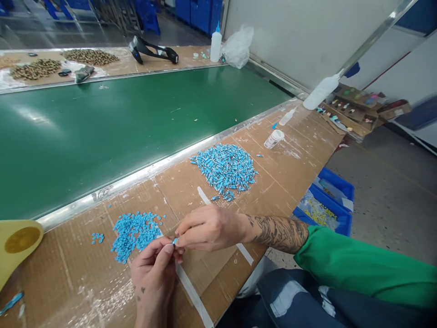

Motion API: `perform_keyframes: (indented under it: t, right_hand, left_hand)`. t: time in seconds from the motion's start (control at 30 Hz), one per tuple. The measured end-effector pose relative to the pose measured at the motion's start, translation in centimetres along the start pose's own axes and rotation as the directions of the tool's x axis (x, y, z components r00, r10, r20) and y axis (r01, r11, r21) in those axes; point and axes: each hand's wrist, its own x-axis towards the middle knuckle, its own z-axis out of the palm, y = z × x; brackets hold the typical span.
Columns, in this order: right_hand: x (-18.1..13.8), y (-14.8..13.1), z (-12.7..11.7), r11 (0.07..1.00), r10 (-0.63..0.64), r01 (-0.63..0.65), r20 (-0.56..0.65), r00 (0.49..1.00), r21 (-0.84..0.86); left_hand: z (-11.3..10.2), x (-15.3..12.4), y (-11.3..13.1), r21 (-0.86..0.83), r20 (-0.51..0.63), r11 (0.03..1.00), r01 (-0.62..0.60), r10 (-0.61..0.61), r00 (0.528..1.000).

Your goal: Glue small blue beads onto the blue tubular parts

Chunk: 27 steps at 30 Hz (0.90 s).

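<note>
My left hand (153, 273) and my right hand (206, 228) meet over the cardboard-covered bench, both pinching one small blue part (175, 241) between their fingertips. Just to the left lies a heap of small blue rings (133, 231). Farther up the bench sits a larger pile of blue and silver cylindrical pieces (225, 168). My right forearm is tattooed, with a green sleeve pushed up at the elbow.
A green conveyor belt (102, 127) runs along the bench's far side. A small white jar (274, 138) and squeeze bottles (215, 43) stand around. Blue bins (324, 205) sit on the floor at right. A yellow object (17, 246) lies at left. Brown parts (90, 56) are heaped across the belt.
</note>
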Motion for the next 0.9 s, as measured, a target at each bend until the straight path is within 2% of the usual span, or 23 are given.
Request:
perform_keyframes:
  t: [0.1, 0.27, 0.37, 0.57, 0.67, 0.73, 0.83, 0.9]
  right_hand:
    - [-0.1, 0.0, -0.1, 0.997, -0.042, 0.044, 0.041, 0.998, -0.057]
    - [0.0, -0.2, -0.3, 0.999, -0.02, 0.018, 0.089, 0.996, 0.032]
    - [0.0, -0.1, -0.2, 0.997, -0.009, 0.0, 0.116, 0.993, 0.071]
    - [0.0, 0.3, 0.3, 0.998, -0.034, 0.032, 0.026, 0.999, 0.049]
    - [0.3, 0.1, 0.2, 0.999, 0.02, -0.021, 0.024, 1.0, 0.029]
    - [0.6, -0.3, 0.2, 0.996, 0.064, -0.062, -0.023, 0.998, 0.061]
    - [0.9, -1.5, 1.1, 0.98, 0.154, -0.139, -0.102, 0.983, 0.141]
    - [1.3, -2.6, 2.7, 0.953, 0.255, -0.236, -0.081, 0.964, 0.192]
  left_hand:
    - [-0.6, -0.4, -0.3, 0.052, -0.014, 0.999, 0.015, -0.014, 1.0]
    - [-1.1, -1.3, 0.0, 0.105, 0.003, 0.994, -0.01, 0.01, 1.0]
    - [-0.8, -1.5, 0.5, 0.133, -0.03, 0.99, -0.038, 0.043, 0.999]
    - [-0.9, -1.3, 0.0, 0.155, -0.031, 0.987, -0.049, 0.054, 0.998]
    - [-0.3, -1.0, 0.0, 0.071, -0.046, 0.992, -0.107, 0.11, 0.993]
    - [0.3, -1.0, 0.6, 0.001, -0.078, 0.988, -0.152, 0.152, 0.985]
    - [0.3, -1.5, 2.3, -0.022, -0.218, 0.967, -0.253, 0.242, 0.945]
    - [-0.6, -2.3, 3.6, 0.041, -0.372, 0.928, -0.37, 0.358, 0.857]
